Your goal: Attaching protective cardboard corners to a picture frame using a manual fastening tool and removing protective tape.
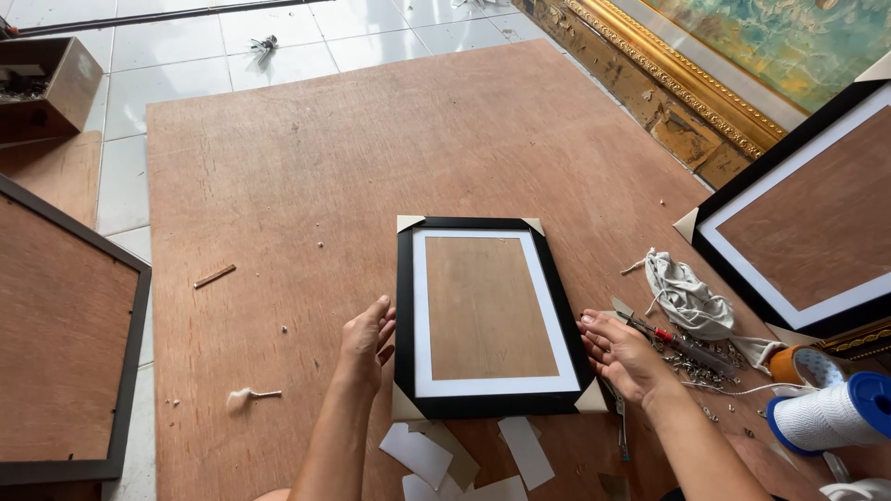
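Black picture frame flat on the plywood board, face down. My left hand at its left edge, right hand at its right edge, both open, fingers touching, not gripping. Rag + screwdriver just right of frame.

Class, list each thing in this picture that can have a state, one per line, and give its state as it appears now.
Small black frame: flat on the board, cardboard protectors on all four corners.
Left hand: open, at the frame's left edge.
Right hand: open, at the frame's right edge.
Grey cloth: crumpled.
Brown tape roll: lying beside the white roll.
Large black frame: lying flat, partly out of view.
Paper pieces: loose, scattered near the frame.
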